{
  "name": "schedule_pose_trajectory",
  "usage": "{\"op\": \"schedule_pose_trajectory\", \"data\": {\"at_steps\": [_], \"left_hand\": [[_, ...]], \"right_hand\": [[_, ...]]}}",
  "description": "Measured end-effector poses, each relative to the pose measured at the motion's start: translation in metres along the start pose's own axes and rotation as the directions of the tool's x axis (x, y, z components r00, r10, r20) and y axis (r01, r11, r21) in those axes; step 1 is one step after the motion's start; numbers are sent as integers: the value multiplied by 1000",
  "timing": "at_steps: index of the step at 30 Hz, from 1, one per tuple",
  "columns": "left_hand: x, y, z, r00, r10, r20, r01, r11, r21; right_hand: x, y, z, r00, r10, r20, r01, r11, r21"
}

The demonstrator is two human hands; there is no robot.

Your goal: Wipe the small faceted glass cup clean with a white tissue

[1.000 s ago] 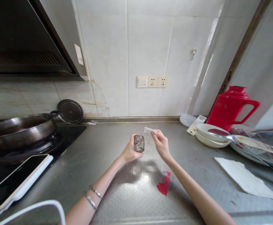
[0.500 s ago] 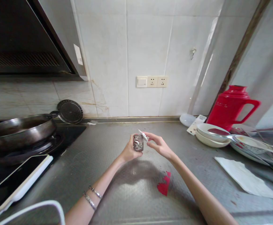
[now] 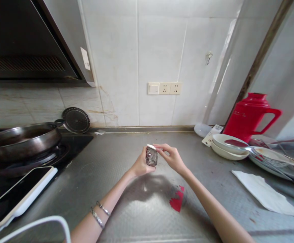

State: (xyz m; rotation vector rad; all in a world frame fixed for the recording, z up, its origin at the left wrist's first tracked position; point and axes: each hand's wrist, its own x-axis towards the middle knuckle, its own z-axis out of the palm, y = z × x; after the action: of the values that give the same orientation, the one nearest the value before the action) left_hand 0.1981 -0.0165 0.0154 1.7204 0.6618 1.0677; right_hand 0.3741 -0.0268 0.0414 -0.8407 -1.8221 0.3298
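Note:
A small, clear, dark-tinted glass container (image 3: 151, 158) is in my left hand (image 3: 141, 165), raised over the counter, with fingers and thumb wrapped round its side. At its top edge lies a thin white piece (image 3: 151, 146). My right hand (image 3: 171, 158) pinches this piece between fingertips and thumb at its right end. Whether the piece is folded paper or a flat lid, I cannot tell. On the counter below, a torn red scrap (image 3: 177, 200) lies near my right forearm.
At left, a pan (image 3: 23, 138) sits on the black stove, with a phone (image 3: 23, 195) and white cable in front. To the right are stacked bowls (image 3: 228, 152), a red thermos jug (image 3: 248, 116), a plate with utensils (image 3: 288, 165) and a white paper sheet (image 3: 265, 192).
The white piece has gone from standing tilted beside the glass container to lying across its top. My right hand has turned slightly with it, and the container has shifted a little right.

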Motion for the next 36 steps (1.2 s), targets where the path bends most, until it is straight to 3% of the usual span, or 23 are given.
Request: {"op": "schedule_pose_trajectory", "data": {"at_steps": [9,15,22,26,30,36], "left_hand": [[2,-2,-2,999,14,-37,-15,999,-30],[1,-4,2,999,34,-25,-32,997,66],[0,-4,3,999,41,-27,-38,995,97],[0,-4,2,998,31,-57,-26,997,73],[1,-7,1,998,16,-67,-12,998,69],[2,-8,1,989,114,-96,-114,993,8]], "right_hand": [[-9,-7,14,961,-185,-204,174,982,-69],[-7,-4,12,981,-41,-188,36,999,-33],[-5,-10,12,987,-79,-137,86,995,50],[-6,-9,15,995,-44,-85,53,993,107],[-8,-7,19,994,18,-108,-4,992,129],[-12,-10,24,968,-223,-113,227,974,20]]}}
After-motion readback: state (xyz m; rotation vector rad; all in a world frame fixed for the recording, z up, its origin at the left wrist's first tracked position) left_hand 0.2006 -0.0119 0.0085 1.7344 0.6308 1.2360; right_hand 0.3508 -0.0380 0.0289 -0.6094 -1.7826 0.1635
